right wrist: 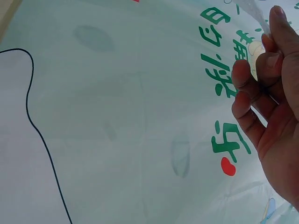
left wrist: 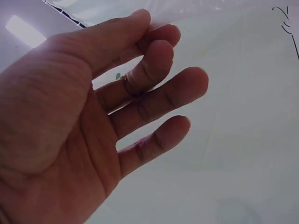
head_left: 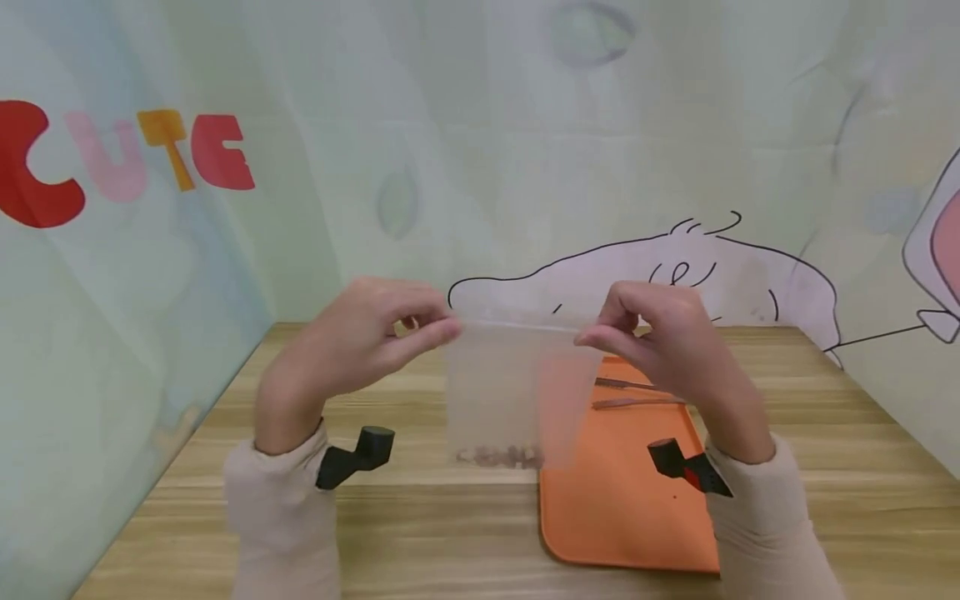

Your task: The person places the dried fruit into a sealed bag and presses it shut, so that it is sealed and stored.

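Note:
A clear plastic zip bag (head_left: 495, 383) hangs upright between the two hands, with small brownish pieces (head_left: 501, 457) gathered along its bottom. My left hand (head_left: 375, 329) pinches the bag's top left corner between thumb and index finger. At the top right corner, my right hand (head_left: 660, 333) pinches the bag in the same way. In the left wrist view the other fingers of the left hand (left wrist: 117, 102) are spread loosely. A strip of the bag (right wrist: 254, 13) shows at the right hand's fingertips (right wrist: 276, 14) in the right wrist view.
Behind the bag, an orange tray (head_left: 622, 500) lies on the wooden table (head_left: 412, 533). Two slim metal tools (head_left: 637, 402), possibly tweezers or tongs, rest on its far part, partly hidden by the right hand. Printed cloth walls (head_left: 360, 167) surround the table.

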Demonstrator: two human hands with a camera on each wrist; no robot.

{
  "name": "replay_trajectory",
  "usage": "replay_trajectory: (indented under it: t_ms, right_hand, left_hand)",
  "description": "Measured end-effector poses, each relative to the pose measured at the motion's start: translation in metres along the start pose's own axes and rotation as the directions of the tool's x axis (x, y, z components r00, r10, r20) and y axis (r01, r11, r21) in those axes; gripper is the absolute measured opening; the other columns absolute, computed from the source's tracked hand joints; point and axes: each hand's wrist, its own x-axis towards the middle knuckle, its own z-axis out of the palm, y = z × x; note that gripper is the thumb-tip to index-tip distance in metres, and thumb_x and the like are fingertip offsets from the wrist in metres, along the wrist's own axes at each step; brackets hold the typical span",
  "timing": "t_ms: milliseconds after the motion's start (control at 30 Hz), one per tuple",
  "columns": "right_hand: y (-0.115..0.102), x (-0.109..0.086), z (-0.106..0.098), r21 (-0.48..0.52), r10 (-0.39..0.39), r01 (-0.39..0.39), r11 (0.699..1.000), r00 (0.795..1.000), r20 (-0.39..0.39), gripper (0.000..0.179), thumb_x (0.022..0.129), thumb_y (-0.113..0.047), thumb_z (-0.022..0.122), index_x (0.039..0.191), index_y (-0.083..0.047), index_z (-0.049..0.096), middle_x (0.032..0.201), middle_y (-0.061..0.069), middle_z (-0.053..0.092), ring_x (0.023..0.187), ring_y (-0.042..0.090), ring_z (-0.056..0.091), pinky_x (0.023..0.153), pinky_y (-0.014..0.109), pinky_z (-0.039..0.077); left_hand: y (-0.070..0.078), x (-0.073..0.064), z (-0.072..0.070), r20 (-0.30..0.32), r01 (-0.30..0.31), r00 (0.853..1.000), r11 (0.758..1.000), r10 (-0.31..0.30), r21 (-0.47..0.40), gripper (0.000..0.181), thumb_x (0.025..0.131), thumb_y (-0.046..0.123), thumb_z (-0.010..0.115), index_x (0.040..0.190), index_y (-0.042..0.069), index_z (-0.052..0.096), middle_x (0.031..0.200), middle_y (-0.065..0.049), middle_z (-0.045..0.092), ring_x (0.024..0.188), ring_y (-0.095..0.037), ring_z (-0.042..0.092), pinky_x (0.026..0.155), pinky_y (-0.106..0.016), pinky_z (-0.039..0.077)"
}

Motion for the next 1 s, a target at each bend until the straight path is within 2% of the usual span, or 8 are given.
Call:
replay_trajectory:
  t_ms: [100, 200, 267, 433, 533, 733, 933, 1000]
  right_hand:
    - [0.01, -0.002, 0.01, 0.022, 0.075, -0.076, 0.997, 0.996, 0.039, 0.04, 0.09, -0.041, 0.071, 0.065, -0.015, 0.054, 0.06, -0.014, 0.052, 0.053, 0.002, 0.044, 0.05, 0.016, 0.035]
    - [0.018, -0.005, 0.023, 0.039, 0.178, -0.184, 0.982, 0.975, 0.129, 0.035, 0.089, -0.025, 0.077, 0.065, -0.016, 0.054, 0.059, -0.014, 0.05, 0.051, 0.004, 0.042, 0.049, 0.02, 0.036]
    - [0.022, -0.006, 0.032, 0.029, 0.253, -0.266, 0.964, 0.942, 0.221, 0.03, 0.09, -0.016, 0.076, 0.069, -0.017, 0.056, 0.06, -0.013, 0.05, 0.052, 0.005, 0.043, 0.05, 0.022, 0.038]
    - [0.035, -0.01, 0.055, -0.053, 0.372, -0.39, 0.919, 0.818, 0.438, 0.012, 0.101, -0.021, 0.063, 0.091, -0.015, 0.062, 0.067, -0.008, 0.054, 0.057, 0.007, 0.048, 0.057, 0.028, 0.044]
    - [0.044, -0.015, 0.068, -0.066, 0.392, -0.417, 0.906, 0.771, 0.502, 0.008, 0.104, -0.018, 0.057, 0.103, -0.012, 0.063, 0.069, -0.006, 0.056, 0.057, 0.009, 0.05, 0.058, 0.029, 0.045]
    - [0.054, -0.025, 0.09, -0.09, 0.41, -0.448, 0.889, 0.695, 0.59, 0.022, 0.105, -0.019, 0.056, 0.12, -0.006, 0.062, 0.076, -0.006, 0.063, 0.064, 0.008, 0.057, 0.063, 0.03, 0.05]
    - [0.061, -0.031, 0.093, -0.141, 0.455, -0.494, 0.858, 0.604, 0.654, 0.046, 0.103, -0.021, 0.06, 0.143, -0.001, 0.048, 0.094, 0.002, 0.07, 0.079, 0.014, 0.066, 0.077, 0.036, 0.054]
    - [0.065, -0.033, 0.089, -0.127, 0.464, -0.524, 0.842, 0.585, 0.665, 0.048, 0.103, -0.02, 0.059, 0.145, -0.003, 0.046, 0.098, 0.003, 0.07, 0.083, 0.019, 0.068, 0.079, 0.038, 0.054]
  left_hand:
    - [-0.01, 0.001, 0.004, 0.097, 0.092, 0.991, 0.996, -0.091, -0.003, 0.013, 0.097, 0.017, 0.068, 0.084, 0.017, 0.071, 0.073, 0.012, 0.058, 0.065, -0.005, 0.051, 0.06, -0.027, 0.044]
    - [-0.021, 0.001, 0.008, 0.214, 0.18, 0.963, 0.982, -0.165, -0.05, 0.018, 0.099, 0.018, 0.066, 0.082, 0.015, 0.071, 0.071, 0.008, 0.061, 0.065, -0.007, 0.055, 0.059, -0.028, 0.044]
    - [-0.031, 0.0, 0.011, 0.3, 0.25, 0.93, 0.964, -0.212, -0.093, 0.021, 0.1, 0.016, 0.064, 0.08, 0.014, 0.07, 0.071, 0.005, 0.064, 0.063, -0.01, 0.056, 0.057, -0.028, 0.043]
    - [-0.061, -0.007, 0.022, 0.465, 0.412, 0.825, 0.905, -0.32, -0.108, 0.028, 0.103, 0.016, 0.057, 0.079, 0.011, 0.069, 0.071, 0.0, 0.066, 0.064, -0.015, 0.056, 0.065, -0.031, 0.044]
    - [-0.083, -0.012, 0.032, 0.506, 0.455, 0.789, 0.885, -0.349, -0.099, 0.028, 0.104, 0.017, 0.056, 0.08, 0.01, 0.069, 0.072, -0.002, 0.066, 0.071, -0.017, 0.06, 0.073, -0.033, 0.046]
    - [-0.117, -0.025, 0.058, 0.552, 0.513, 0.746, 0.85, -0.373, -0.119, 0.03, 0.105, 0.015, 0.053, 0.08, 0.004, 0.064, 0.077, -0.006, 0.066, 0.074, -0.021, 0.068, 0.077, -0.035, 0.048]
    - [-0.128, -0.043, 0.07, 0.561, 0.635, 0.669, 0.767, -0.488, -0.09, 0.031, 0.106, 0.023, 0.051, 0.122, -0.004, 0.055, 0.108, -0.02, 0.066, 0.091, -0.031, 0.069, 0.088, -0.047, 0.05]
    - [-0.128, -0.048, 0.069, 0.554, 0.661, 0.656, 0.744, -0.513, -0.095, 0.037, 0.107, 0.025, 0.049, 0.13, -0.004, 0.05, 0.119, -0.024, 0.063, 0.098, -0.036, 0.067, 0.091, -0.051, 0.049]
